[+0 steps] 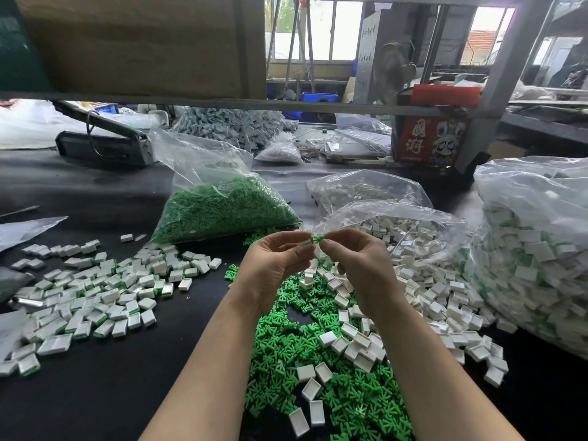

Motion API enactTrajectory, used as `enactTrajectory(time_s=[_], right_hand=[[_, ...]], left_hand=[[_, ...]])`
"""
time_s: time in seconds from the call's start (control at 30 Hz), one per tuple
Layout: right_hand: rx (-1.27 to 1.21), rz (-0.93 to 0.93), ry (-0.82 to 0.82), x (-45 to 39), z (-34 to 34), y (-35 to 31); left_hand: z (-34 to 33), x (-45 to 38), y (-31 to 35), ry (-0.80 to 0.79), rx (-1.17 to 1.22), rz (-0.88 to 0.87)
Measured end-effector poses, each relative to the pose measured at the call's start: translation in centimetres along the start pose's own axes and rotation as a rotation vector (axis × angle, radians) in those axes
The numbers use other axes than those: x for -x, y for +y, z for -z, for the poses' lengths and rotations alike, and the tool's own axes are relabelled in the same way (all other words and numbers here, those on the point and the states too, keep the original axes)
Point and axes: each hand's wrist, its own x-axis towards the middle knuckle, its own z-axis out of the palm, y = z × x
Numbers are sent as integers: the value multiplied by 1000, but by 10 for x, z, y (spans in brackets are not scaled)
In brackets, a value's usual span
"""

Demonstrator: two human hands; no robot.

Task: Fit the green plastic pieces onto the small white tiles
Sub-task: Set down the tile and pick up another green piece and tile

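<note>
Two bare forearms reach forward from the bottom of the view and meet above the black table point(105, 393), hands raised off the surface with the wrists bent slightly inward. The left hand point(276, 265) is turned palm toward the right, its fingers curled, and its fingertips pinch what looks like a small white tile point(304, 247), though most of it is hidden. The right hand point(356, 265) faces it, thumb and forefinger closed on a green plastic piece point(316, 239) held right at the tile, the two touching between the fingertips. Whether the piece is seated on the tile cannot be told.

Below the hands lies a loose heap of green pieces point(318, 377), with empty white tiles point(359, 345) scattered over it and spreading right. To the left, well apart, sits a spread of white tiles with green showing at their edges point(95, 300). Behind stand a clear bag of green pieces point(222, 208), an open bag of white tiles point(407, 227) just beyond the right hand, and a large bag of tiles with green showing among them point(534, 259) at far right
</note>
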Motion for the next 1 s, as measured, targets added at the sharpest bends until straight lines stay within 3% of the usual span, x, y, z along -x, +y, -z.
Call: enactTrajectory(time_s=[0.37,0.6,1.0], right_hand=[[77,63,31,-1,-2,2],[11,85,172,2,-3,-1],[198,161,52,2,-4,1]], left_hand=[[-5,1,1,-2,58,36],[0,1,0,14,48,41],[-1,3,2,25,7,12]])
